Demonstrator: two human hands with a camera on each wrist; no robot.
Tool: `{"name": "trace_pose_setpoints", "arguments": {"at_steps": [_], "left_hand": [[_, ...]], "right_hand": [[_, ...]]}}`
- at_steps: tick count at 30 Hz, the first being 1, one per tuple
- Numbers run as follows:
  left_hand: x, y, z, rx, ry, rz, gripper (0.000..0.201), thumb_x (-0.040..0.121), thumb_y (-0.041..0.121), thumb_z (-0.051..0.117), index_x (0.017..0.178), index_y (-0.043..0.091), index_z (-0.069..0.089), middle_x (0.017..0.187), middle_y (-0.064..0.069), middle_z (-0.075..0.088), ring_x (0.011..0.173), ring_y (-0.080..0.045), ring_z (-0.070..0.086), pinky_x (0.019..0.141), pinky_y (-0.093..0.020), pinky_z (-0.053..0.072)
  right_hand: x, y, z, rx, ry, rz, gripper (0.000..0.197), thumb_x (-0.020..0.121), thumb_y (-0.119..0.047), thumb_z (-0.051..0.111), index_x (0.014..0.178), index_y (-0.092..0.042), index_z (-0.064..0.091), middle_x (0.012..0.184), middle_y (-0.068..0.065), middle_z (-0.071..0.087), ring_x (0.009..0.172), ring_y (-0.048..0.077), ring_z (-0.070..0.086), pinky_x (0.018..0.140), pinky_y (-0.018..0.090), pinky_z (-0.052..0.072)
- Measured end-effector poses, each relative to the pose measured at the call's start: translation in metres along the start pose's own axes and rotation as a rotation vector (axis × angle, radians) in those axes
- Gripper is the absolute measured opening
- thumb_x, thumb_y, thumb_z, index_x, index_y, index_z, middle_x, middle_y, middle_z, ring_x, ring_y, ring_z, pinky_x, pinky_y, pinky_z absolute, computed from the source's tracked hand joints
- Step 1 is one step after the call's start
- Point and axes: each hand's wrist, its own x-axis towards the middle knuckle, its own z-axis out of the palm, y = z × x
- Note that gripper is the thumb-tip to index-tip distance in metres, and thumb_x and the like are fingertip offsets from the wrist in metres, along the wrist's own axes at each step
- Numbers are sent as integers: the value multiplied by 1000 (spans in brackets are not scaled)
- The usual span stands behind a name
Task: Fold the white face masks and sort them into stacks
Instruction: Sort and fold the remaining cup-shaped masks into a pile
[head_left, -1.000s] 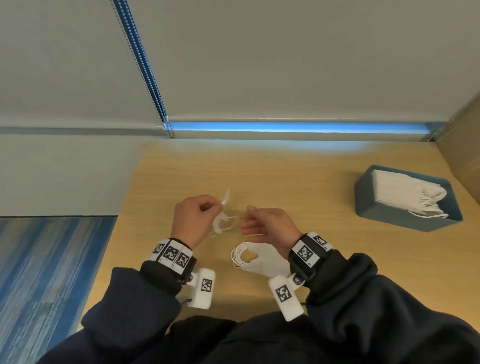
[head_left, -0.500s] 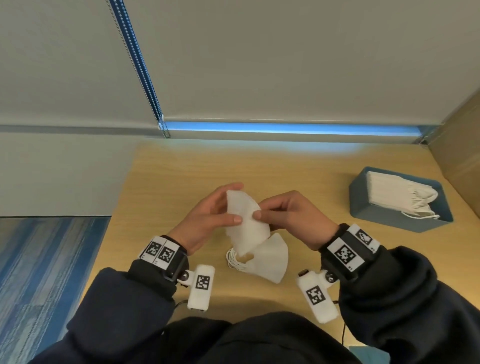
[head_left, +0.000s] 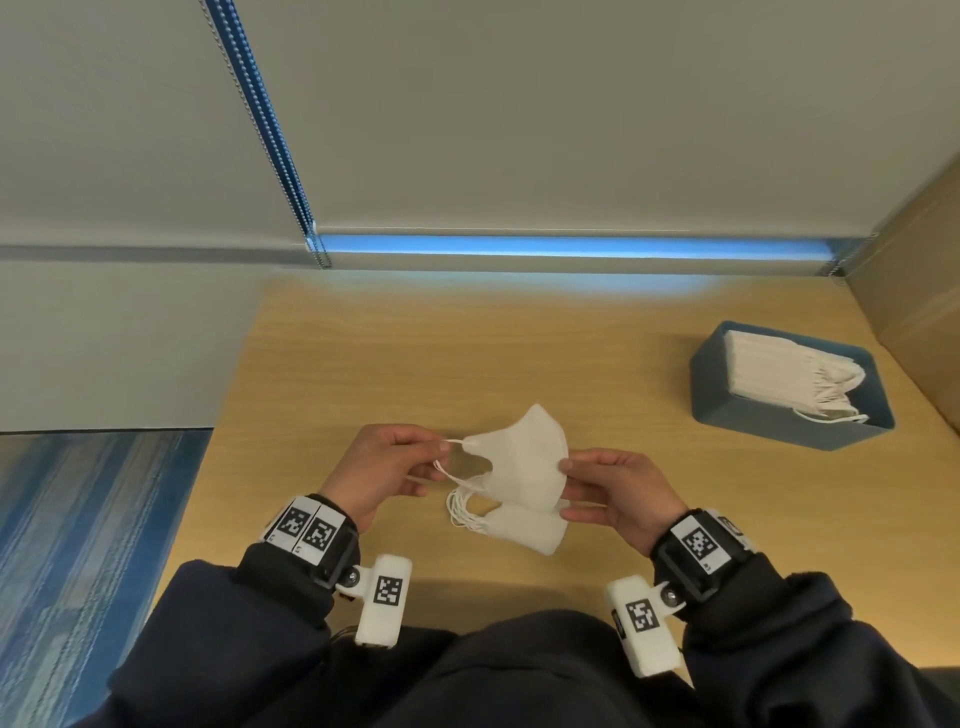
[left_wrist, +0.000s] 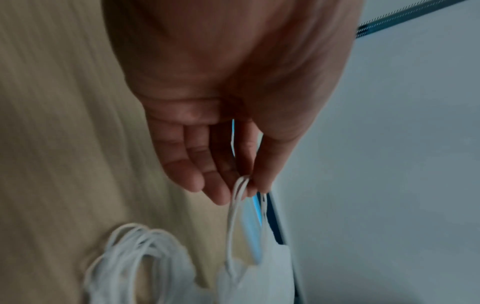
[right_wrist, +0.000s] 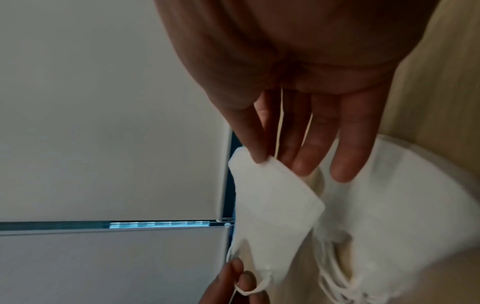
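I hold a folded white face mask (head_left: 524, 462) between both hands, a little above the wooden table (head_left: 363, 374). My left hand (head_left: 379, 467) pinches its ear loops (left_wrist: 240, 197) between thumb and fingers. My right hand (head_left: 618, 493) pinches the mask's right edge (right_wrist: 262, 164) with thumb and forefinger; the other fingers lie straight. Under the held mask a stack of folded masks (head_left: 524, 527) lies on the table, its loops (left_wrist: 132, 257) bunched at the left.
A blue tray (head_left: 779, 426) at the right holds several white masks (head_left: 784, 374) standing on edge. A cardboard box (head_left: 914, 291) stands at the far right. A grey wall with a blue bead chain (head_left: 265, 130) runs along the back edge.
The mask has turned from upright to flat and spread sideways. My left hand slid from the mask body out to its ear loops, my right hand to the right edge; both hands moved apart.
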Motion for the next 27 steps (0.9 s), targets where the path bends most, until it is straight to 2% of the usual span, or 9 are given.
{"name": "trace_pose_setpoints", "arguments": {"at_steps": [2,4,6,10,14,20,27], "left_hand": [[0,-11,2,47,3,-64,10,88,15,78,94,7,78,82,-6,75,71,-16,69,58,-29,55],[2,-20,5,83,9,-110,12,88,17,79,95,8,78,81,-3,75,68,-14,68,56,-28,52],[5,-25,9,115,27,-143,14,87,18,80,95,8,78,80,-3,76,64,-14,66,54,-26,50],[14,-33,12,197,58,-181,15,83,17,83,93,8,77,79,-5,77,62,-15,66,53,-26,49],[19,-36,13,228,74,-174,15,82,17,84,92,8,77,83,-12,78,63,-16,66,52,-28,49],[21,-38,21,270,52,-145,10,79,13,84,86,8,78,73,-9,75,62,-15,65,52,-29,49],[23,-44,30,271,70,-157,12,80,9,83,89,5,76,66,-7,72,56,-15,64,46,-25,47]], "right_hand": [[4,15,-3,-27,60,27,21,84,-5,78,103,3,74,86,13,74,72,20,69,70,43,63],[8,27,-5,-66,103,47,23,84,-3,78,104,4,74,84,14,72,71,22,66,67,42,64],[9,35,-6,-117,128,59,21,83,-3,79,103,1,75,87,15,73,73,23,65,65,41,64],[13,43,-4,-211,178,67,19,79,-4,83,97,-8,76,79,9,74,62,17,64,58,34,58],[18,45,-4,-250,210,52,19,79,-6,83,96,-9,75,78,8,75,60,17,64,56,32,56],[20,47,-15,-290,240,56,19,80,-5,81,98,-4,72,77,11,73,58,20,63,55,33,54],[24,49,-17,-367,262,52,21,79,-6,82,97,-4,71,75,13,73,53,21,65,53,34,54]]}}
